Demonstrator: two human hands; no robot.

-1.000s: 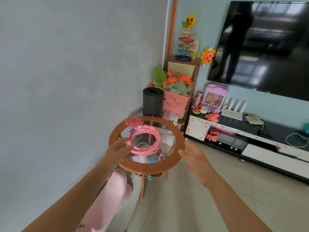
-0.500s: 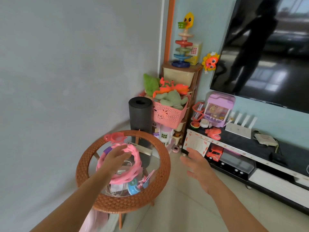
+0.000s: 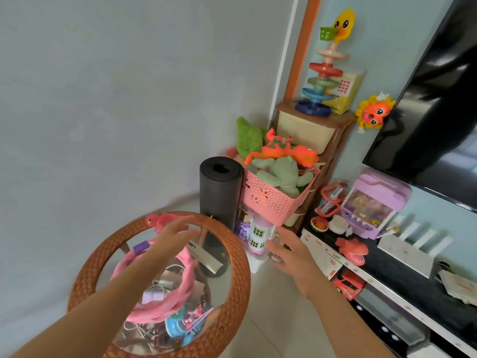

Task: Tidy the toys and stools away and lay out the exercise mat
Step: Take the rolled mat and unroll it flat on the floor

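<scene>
**Both hands out over the round table, rolled mat upright in the corner**

At the left, a round wicker-rimmed table with a glass top carries a pink coiled hoop, a small pink toy on its far rim and a purple clip. Through the glass, a lower level shows cables, a blue toy and other small bits too jumbled to name.

The left hand hangs above the table's far side, fingers spread and straight, gripping nothing. The right hand is just past the table's right edge, above the floor, fingers also loosely spread and empty.

Beyond the table, the black exercise mat stands rolled and upright near the wall, touching a pink perforated basket heaped with plush toys, a green one and an orange one uppermost. Behind the basket is a brown drawer unit with a stacking ring tower on top. A toy house sits on the floor beneath the basket.

At the right, a low black TV stand holds a purple claw machine toy and a red crocodile toy; a red toy car sits in its lower shelf. A strip of bare tile floor runs between the table's rim and the stand's edge.
</scene>
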